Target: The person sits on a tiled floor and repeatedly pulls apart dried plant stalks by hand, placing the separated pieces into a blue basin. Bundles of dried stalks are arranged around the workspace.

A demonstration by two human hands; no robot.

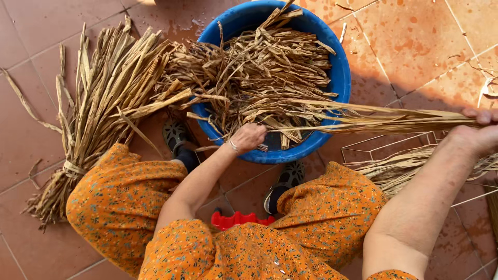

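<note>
A blue plastic basin on the tiled floor is heaped with dried tan leaf strips. My left hand reaches into the basin's near side, fingers curled among the strips. My right hand, at the right edge, is closed on the end of a long bunch of dried strips that stretches left to the basin. A metal wire frame lies under that bunch.
A large tied sheaf of dried leaves lies on the floor at the left. More dried strips rest by my right knee. My orange flowered trousers, dark sandals and a red stool edge fill the foreground. Scraps litter the wet tiles.
</note>
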